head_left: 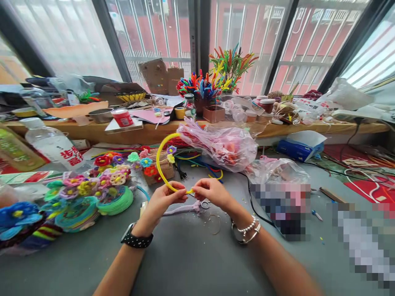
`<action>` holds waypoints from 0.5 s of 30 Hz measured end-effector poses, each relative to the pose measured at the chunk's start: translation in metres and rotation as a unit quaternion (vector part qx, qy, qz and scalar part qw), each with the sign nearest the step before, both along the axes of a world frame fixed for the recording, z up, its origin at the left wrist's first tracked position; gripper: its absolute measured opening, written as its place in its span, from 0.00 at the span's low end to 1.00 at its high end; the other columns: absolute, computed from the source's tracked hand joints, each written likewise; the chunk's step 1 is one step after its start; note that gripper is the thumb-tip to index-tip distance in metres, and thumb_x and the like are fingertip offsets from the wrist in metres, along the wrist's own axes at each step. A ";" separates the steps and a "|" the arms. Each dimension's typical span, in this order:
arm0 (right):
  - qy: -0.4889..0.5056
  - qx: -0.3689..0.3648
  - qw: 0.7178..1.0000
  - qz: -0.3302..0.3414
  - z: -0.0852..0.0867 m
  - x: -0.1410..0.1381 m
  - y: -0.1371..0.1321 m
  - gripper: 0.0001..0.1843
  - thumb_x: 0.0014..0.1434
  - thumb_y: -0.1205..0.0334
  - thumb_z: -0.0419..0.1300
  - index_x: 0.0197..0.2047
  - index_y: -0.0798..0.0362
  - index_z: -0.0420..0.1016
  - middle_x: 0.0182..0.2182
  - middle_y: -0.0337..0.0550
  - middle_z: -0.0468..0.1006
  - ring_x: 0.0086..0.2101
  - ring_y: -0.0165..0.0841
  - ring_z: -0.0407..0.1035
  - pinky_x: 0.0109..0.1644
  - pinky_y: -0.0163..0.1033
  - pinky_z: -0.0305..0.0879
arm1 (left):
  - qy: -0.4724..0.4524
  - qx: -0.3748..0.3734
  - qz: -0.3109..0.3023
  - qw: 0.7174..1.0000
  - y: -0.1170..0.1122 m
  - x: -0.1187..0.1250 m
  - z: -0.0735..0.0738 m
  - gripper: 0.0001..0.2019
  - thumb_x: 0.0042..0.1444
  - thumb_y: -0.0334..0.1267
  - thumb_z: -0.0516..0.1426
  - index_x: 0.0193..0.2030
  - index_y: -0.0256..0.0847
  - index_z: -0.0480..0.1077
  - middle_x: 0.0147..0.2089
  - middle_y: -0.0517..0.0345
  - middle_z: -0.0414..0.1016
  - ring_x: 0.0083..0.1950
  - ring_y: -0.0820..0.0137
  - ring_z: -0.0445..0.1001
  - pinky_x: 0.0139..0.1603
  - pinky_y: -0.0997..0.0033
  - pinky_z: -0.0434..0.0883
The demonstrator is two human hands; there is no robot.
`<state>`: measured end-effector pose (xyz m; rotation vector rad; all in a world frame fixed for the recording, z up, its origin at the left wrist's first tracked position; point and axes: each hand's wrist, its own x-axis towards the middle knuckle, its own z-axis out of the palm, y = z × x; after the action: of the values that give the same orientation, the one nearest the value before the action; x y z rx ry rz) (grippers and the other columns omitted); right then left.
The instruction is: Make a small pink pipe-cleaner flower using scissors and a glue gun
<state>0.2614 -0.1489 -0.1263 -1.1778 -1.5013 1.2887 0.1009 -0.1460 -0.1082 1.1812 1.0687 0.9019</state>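
Note:
A long yellow pipe cleaner (pixel 159 158) arcs upward from between my hands and curves over toward the pink plastic bag. My left hand (pixel 163 201) pinches it near its lower end, thumb against fingers. At its very tip, the closed fingers of my right hand (pixel 212 194) hold the same pipe cleaner, close to the left fingertips. Beneath the hands, a lilac fuzzy stem (pixel 182 209) lies on the grey table, with a small ring (pixel 205 204) beside it.
Pipe-cleaner flowers in round coiled baskets (pixel 115 200) stand at left, near a water bottle (pixel 54 142). Behind the hands lies a pink plastic bag (pixel 222 146). A blue tissue pack (pixel 300 146) and a black cable (pixel 254 201) are at right. A cluttered wooden shelf (pixel 160 132) runs below the windows.

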 end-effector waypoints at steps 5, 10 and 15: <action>-0.015 0.013 0.999 -0.032 -0.001 0.011 -0.001 0.11 0.50 0.58 0.53 0.28 0.57 0.69 0.22 0.41 0.74 0.22 0.26 0.67 0.28 0.33 0.64 | -0.016 -0.002 0.017 1.000 -0.006 -0.004 -0.012 0.12 0.36 0.38 0.63 0.28 0.37 0.66 0.24 0.61 0.71 0.26 0.73 0.72 0.32 0.72 0.69; -0.266 0.104 0.954 -0.089 0.000 0.036 -0.012 0.10 0.52 0.61 0.53 0.30 0.56 0.72 0.27 0.45 0.76 0.28 0.29 0.69 0.33 0.33 0.62 | -0.036 0.004 0.028 0.999 -0.005 -0.007 -0.013 0.13 0.37 0.38 0.62 0.29 0.36 0.66 0.26 0.61 0.71 0.26 0.74 0.72 0.32 0.73 0.70; -0.504 0.080 0.860 -0.022 -0.007 0.030 -0.020 0.07 0.50 0.62 0.55 0.31 0.54 0.74 0.31 0.43 0.76 0.32 0.31 0.69 0.35 0.32 0.60 | -0.037 0.015 0.055 0.998 -0.005 -0.007 -0.012 0.13 0.38 0.38 0.62 0.29 0.35 0.65 0.24 0.62 0.71 0.25 0.75 0.72 0.31 0.74 0.70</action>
<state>0.2910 -0.1689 -0.1335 -1.8931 -2.2131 0.4367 0.0935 -0.1513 -0.1198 1.1142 1.0708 1.0428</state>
